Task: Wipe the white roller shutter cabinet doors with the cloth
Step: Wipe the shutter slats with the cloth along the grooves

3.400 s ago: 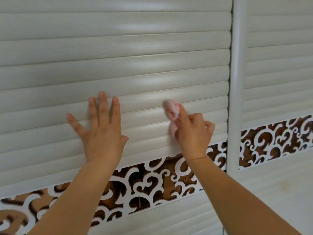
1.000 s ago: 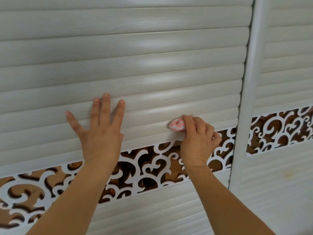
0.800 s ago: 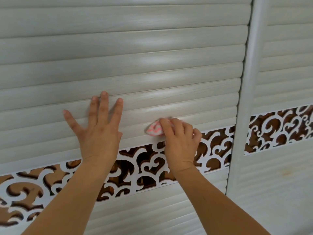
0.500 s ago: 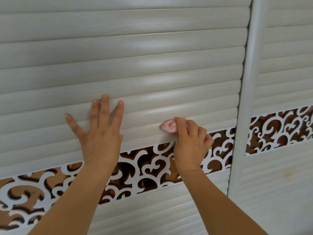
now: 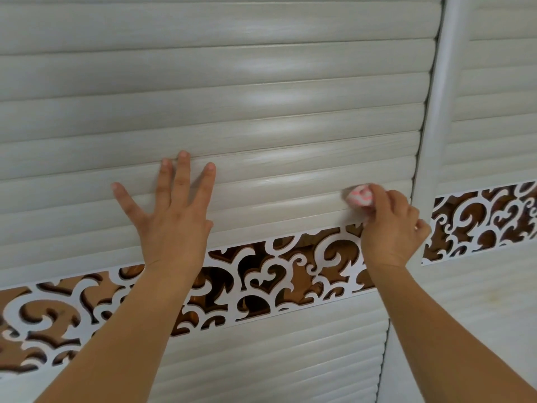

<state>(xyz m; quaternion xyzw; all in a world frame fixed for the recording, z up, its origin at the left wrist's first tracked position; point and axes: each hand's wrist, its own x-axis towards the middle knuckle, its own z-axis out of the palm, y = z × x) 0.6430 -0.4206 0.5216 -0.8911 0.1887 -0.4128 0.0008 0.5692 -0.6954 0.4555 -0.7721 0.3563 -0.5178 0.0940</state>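
The soft, light cloth (image 5: pixel 360 195) is held bunched in the right hand (image 5: pixel 389 228), right of centre; the left hand (image 5: pixel 171 216) is pressed flat, fingers spread, against the stiff slats (image 5: pixel 261 117).

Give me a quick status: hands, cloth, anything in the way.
Left hand flat on slats, open. Right hand pinching pink cloth against lower slats of shutter door. Vertical post close on the right.

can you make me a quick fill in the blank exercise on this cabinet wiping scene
1. The right hand grips a pink and white ____.
2. The left hand lies flat on the slats with its fingers ____.
3. The cloth touches the slats just ____ the carved scroll band.

Missing words: cloth; spread; above
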